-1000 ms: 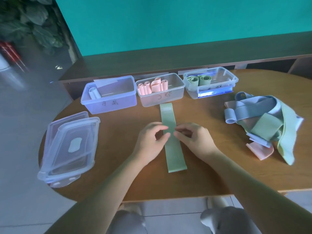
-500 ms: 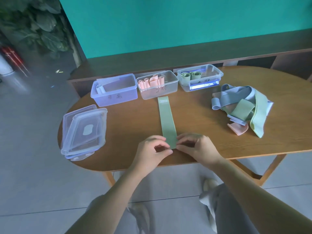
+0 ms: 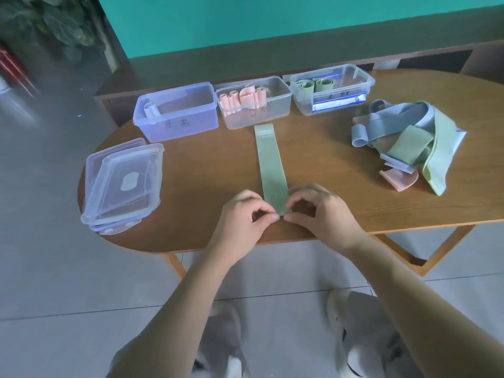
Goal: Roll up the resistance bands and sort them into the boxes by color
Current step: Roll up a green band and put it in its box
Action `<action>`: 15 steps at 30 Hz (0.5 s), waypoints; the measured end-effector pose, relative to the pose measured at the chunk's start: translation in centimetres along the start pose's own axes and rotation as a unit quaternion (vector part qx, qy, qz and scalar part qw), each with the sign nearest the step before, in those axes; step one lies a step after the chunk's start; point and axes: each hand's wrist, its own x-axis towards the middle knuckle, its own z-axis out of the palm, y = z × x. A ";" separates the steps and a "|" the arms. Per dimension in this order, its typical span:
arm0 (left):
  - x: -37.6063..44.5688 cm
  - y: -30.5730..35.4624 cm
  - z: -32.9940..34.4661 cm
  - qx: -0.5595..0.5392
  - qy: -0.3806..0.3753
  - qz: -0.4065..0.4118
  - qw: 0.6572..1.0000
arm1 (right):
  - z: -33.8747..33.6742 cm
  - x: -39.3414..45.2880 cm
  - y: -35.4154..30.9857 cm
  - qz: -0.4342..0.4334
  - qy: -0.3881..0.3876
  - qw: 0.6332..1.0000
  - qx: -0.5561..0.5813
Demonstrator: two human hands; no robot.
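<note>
A green band [image 3: 268, 162] lay flat on the table [image 3: 204, 170], running from the pink-roll box [image 3: 255, 105] back to the near edge. There the left hand [image 3: 242, 216] and the right hand [image 3: 319, 211] each pinched a corner of its near end. The first turn looked likely to start crooked if one corner slipped, and a loose roll might spring open in the box of green rolls [image 3: 331, 88].

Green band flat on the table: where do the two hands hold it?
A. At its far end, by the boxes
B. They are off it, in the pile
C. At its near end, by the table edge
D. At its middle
C: the left hand and right hand pinch the near end of the green band; the rest lies flat toward the boxes.
</note>
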 end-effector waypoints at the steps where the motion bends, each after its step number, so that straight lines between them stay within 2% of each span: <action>1: 0.0 0.0 0.0 0.001 0.001 0.002 1.000 | -0.1 0.1 0.1 -0.001 -0.008 1.000 -0.002; 5: 0.2 0.1 -0.1 -0.007 -0.012 -0.003 1.000 | -0.4 0.5 0.3 -0.010 -0.041 0.999 -0.013; 15: 1.3 0.0 -1.8 -0.033 -0.088 -0.030 0.995 | -0.7 1.1 0.5 -0.017 -0.058 0.998 -0.001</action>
